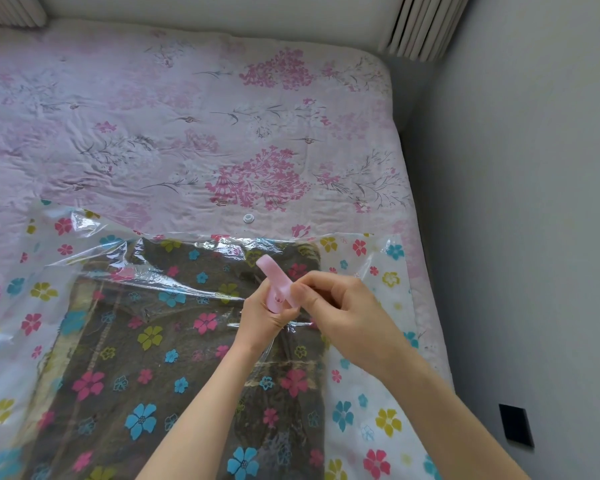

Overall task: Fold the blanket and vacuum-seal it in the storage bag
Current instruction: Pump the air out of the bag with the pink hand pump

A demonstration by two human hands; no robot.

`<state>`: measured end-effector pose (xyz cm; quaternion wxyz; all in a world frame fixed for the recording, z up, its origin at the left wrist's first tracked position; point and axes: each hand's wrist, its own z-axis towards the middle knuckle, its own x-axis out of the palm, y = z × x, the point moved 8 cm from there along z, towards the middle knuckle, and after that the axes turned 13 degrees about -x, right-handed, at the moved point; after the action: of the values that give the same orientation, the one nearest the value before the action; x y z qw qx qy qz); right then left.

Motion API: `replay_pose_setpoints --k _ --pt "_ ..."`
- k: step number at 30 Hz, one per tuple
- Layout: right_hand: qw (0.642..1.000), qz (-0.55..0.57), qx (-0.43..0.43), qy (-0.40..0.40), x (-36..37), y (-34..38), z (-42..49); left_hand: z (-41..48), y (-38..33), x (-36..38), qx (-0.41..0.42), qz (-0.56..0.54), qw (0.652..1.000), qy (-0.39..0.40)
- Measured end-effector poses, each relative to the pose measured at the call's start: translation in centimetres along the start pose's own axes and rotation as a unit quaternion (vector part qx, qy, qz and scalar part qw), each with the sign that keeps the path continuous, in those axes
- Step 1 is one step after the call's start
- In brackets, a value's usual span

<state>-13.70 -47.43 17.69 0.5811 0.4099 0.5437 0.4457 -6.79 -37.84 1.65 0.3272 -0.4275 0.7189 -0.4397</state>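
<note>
A folded dark grey-brown blanket (146, 344) lies inside a clear storage bag (371, 403) printed with pink, blue and yellow flowers, spread on the bed. Above the bag's middle, my left hand (262, 317) grips the base of a small pink plastic clip (274, 284), whose long arm points up and left. My right hand (340, 306) pinches the same clip from the right, fingers curled. A small round white cap (248, 218) lies on the bedsheet just beyond the bag's far edge.
The bed (187, 116) carries a pink floral sheet and stretches far ahead. A grey wall (534, 202) runs along the right side, with a black socket plate (516, 426) low on it. Folded white bedding or slats stand at the far corners.
</note>
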Motion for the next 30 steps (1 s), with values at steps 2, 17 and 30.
replay_pose_setpoints --k 2,17,30 --pt "0.999 0.026 -0.028 -0.007 -0.5 1.4 -0.3 0.1 0.1 0.1 0.000 0.008 1.000 0.004" --pt "0.999 0.009 -0.032 -0.001 -0.4 2.0 -0.3 0.3 0.8 0.1 -0.015 0.042 0.999 -0.010" --pt "1.000 -0.008 0.004 0.006 0.4 -0.4 -0.1 -0.1 0.0 0.0 -0.003 0.008 1.000 -0.009"
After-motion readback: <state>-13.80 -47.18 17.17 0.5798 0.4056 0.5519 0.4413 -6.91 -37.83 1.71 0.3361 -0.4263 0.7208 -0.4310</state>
